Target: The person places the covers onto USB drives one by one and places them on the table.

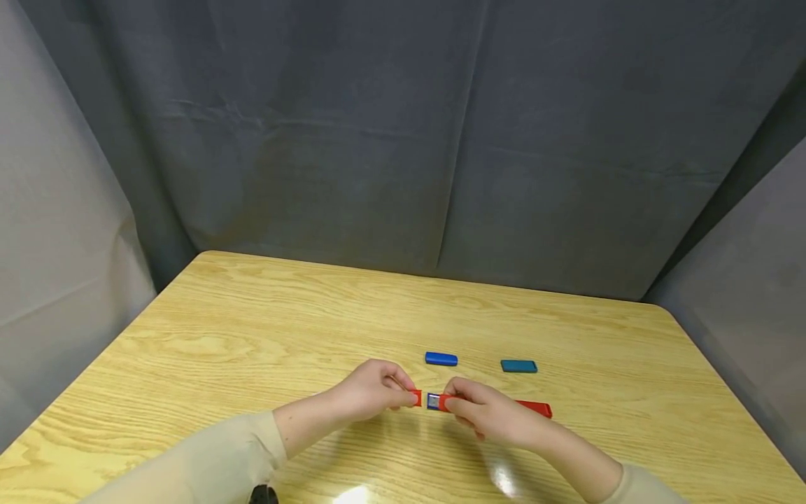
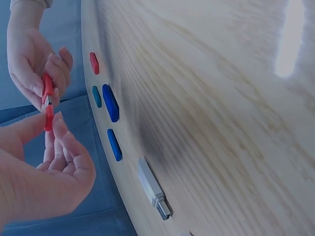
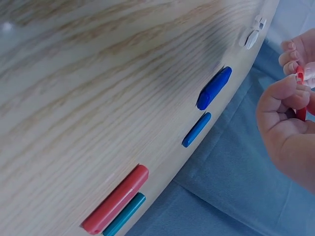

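Note:
My left hand [image 1: 371,389] pinches a small red cap [image 1: 418,397] between thumb and fingers. Facing it, my right hand [image 1: 488,414] grips a red USB flash drive [image 1: 444,402] with its metal plug bare and pointing left. In the left wrist view a narrow gap, if any, shows between the cap [image 2: 49,119] and the drive [image 2: 47,87]; the head view has them apart. Both hands are held above the table. A dark blue stick [image 2: 110,103] lies below them, mostly hidden in the head view by the right hand and the drive.
On the wooden table [image 1: 264,315] lie a blue stick [image 1: 441,359], a teal stick [image 1: 519,366] and another red stick [image 1: 535,408], partly behind the right hand. A white USB drive [image 2: 151,184] with its plug bare shows in the left wrist view. Grey curtains [image 1: 352,140] surround the table.

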Demonstrator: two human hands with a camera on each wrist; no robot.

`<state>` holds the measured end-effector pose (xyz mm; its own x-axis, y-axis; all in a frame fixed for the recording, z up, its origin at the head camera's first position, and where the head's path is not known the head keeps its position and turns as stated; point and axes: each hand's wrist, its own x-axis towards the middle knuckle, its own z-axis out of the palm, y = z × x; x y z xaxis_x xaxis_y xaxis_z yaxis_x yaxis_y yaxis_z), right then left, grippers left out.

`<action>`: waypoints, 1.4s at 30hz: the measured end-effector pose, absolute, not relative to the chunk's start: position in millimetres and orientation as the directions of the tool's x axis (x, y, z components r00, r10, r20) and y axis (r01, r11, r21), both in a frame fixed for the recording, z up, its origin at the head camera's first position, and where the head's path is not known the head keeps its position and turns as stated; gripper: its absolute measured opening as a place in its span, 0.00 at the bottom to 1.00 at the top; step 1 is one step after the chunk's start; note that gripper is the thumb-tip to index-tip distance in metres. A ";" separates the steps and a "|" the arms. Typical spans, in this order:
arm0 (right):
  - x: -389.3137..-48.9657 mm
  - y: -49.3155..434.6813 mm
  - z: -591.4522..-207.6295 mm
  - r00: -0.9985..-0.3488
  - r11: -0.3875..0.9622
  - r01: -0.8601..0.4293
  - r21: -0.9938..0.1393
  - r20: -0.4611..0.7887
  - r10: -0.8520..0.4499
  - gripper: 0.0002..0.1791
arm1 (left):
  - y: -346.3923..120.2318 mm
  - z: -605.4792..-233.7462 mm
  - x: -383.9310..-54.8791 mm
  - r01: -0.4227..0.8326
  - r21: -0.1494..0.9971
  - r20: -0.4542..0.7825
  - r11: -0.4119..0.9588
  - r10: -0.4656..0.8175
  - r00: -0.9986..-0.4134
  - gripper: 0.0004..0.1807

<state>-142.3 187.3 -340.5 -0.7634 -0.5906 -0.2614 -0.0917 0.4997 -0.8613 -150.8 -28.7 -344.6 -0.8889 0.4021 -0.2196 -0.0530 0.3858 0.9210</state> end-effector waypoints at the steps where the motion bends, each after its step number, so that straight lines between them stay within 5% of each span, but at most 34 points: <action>1: -142.2 187.1 -340.4 -0.762 0.499 -0.092 -0.862 -0.261 -0.592 0.14 | -28.1 -344.9 -150.8 -0.051 0.923 -0.216 0.381 0.406 -0.888 0.08; 42: -133.6 182.6 -337.2 -0.746 0.495 -0.123 -0.860 -0.248 -0.617 0.15 | -17.6 -343.5 -144.2 -0.037 0.949 -0.188 0.314 0.466 -0.865 0.08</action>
